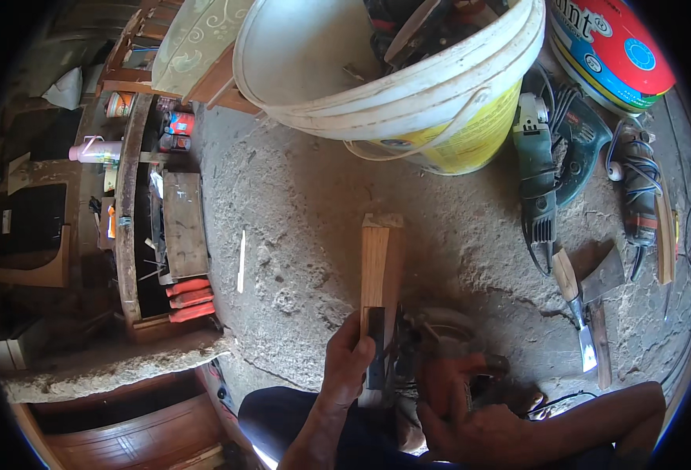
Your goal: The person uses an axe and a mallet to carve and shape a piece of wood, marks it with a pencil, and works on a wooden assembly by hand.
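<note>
Between the two hands, low over the rough concrete floor (298, 235), lies a short wooden block (381, 262) — its far end points away from the person, its near end sits under the tool. Left hand (347, 362) is wrapped around the block's near end, fingers curled over its left edge and pressed against a dark metal part there. Right hand (471, 427) is closed around the orange body of a power tool (439, 368), which rests on the block just to the right of the left hand; how tightly it grips cannot be told.

Beyond the left hand, farther up the floor, stands a big white and yellow bucket (408, 86) with tools inside. Up and to the right of the right hand lie a green angle grinder (535, 184), another corded grinder (639, 196) and a hatchet with a wooden handle (584, 301) — all well apart from the hands. Far left of the left hand, a low shelf (130, 211) holds red-handled tools (190, 300).
</note>
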Motion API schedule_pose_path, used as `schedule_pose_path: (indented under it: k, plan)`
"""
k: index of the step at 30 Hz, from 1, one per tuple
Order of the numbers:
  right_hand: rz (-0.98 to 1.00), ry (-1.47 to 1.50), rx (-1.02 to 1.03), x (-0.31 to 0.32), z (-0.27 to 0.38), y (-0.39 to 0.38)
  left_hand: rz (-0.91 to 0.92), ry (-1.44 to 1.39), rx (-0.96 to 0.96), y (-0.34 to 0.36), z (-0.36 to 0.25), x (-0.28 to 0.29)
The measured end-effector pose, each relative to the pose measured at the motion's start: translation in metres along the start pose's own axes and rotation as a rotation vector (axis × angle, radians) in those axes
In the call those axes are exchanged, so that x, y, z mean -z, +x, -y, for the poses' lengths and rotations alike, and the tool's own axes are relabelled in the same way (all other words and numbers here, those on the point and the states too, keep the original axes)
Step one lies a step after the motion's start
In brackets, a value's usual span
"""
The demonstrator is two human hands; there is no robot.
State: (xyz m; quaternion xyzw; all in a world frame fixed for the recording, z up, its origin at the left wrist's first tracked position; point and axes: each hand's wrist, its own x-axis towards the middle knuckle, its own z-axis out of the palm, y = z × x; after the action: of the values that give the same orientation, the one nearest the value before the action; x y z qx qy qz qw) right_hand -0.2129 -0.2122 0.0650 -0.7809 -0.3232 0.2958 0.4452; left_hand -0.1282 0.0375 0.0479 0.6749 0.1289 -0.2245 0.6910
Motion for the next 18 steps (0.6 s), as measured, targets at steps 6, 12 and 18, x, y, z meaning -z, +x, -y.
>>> schedule_pose_path:
  k: [6, 12, 18]
  plan:
    - [0.002, -0.031, 0.095, 0.012, -0.006, 0.009, -0.027, -0.029, -0.002, 0.001, -0.002, -0.004]
    - [-0.073, -0.065, 0.115, 0.009, -0.004, 0.004, -0.081, -0.046, -0.001, 0.001, 0.003, -0.003]
    - [-0.072, -0.087, 0.114, 0.005, -0.005, 0.002, -0.098, -0.096, -0.003, 0.001, -0.002, -0.011]
